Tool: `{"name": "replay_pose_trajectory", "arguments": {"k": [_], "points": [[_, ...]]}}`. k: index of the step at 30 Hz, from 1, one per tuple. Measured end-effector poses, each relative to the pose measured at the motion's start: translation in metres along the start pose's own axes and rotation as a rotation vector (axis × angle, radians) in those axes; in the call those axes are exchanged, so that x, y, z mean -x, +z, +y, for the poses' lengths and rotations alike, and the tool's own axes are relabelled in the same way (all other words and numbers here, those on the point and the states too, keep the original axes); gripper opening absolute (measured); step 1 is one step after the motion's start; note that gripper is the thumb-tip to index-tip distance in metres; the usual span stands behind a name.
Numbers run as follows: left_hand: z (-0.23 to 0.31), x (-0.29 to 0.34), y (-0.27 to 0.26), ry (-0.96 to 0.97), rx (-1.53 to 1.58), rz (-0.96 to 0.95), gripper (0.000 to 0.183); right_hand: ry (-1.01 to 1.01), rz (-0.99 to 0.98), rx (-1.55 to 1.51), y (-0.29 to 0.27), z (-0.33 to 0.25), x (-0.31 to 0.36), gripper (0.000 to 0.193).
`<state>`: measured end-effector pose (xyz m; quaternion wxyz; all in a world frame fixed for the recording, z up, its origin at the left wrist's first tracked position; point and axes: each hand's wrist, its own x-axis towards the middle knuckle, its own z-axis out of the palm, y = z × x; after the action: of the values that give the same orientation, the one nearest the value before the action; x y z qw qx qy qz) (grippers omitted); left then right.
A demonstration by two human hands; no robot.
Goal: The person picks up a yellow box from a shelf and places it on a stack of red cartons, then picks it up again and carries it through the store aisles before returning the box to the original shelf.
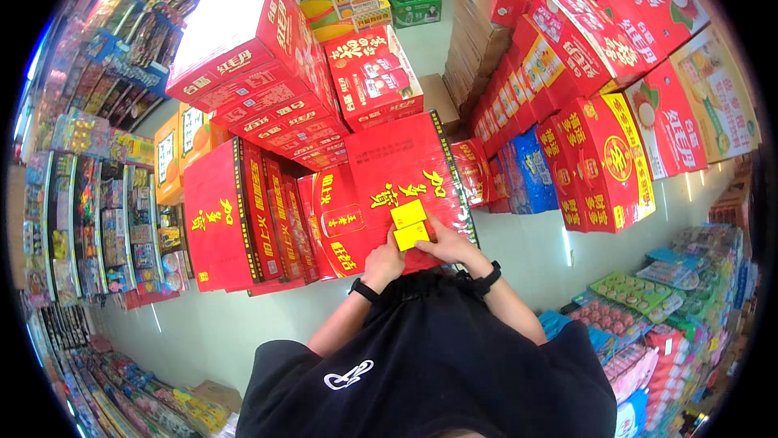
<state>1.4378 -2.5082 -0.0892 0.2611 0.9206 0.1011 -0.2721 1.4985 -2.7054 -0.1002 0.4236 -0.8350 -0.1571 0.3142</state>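
Note:
Two small yellow card-like pieces are over the red carton (389, 150) in front of me, the upper yellow card (408, 213) partly against the lower yellow card (409, 235). Dark printing shows on both; whether they are cards or thin boxes I cannot tell. My right hand (450, 246) grips the lower one at its right side, thumb over its lower corner. My left hand (384, 260) is closed at its left edge, fingertips against it and partly hidden. Each wrist wears a black band.
Stacked red cartons (215, 211) stand to the left, with a taller red stack (275, 73) behind. More red and yellow cartons (600, 162) rise on the right. Shelves of packaged goods (89, 227) line the far left; a display of packs (624, 316) stands at lower right.

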Motion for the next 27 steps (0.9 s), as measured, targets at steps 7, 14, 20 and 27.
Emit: {"name": "replay_pose_trajectory", "arguments": {"k": [7,14,20,27], "points": [[0.005,-0.015,0.012,-0.106,0.086,0.198,0.057,0.11,-0.187,-0.096,-0.017,-0.017,-0.029,0.096],[0.01,-0.029,0.013,-0.126,0.218,0.365,0.051,0.093,-0.171,-0.136,-0.017,-0.017,-0.038,0.099],[-0.008,-0.016,0.008,-0.104,0.484,0.278,0.069,0.092,-0.226,-0.166,-0.038,-0.023,-0.021,0.107],[-0.069,0.07,0.019,-0.072,0.93,0.569,0.035,0.044,0.044,-0.17,-0.031,0.0,0.005,0.072]]}}
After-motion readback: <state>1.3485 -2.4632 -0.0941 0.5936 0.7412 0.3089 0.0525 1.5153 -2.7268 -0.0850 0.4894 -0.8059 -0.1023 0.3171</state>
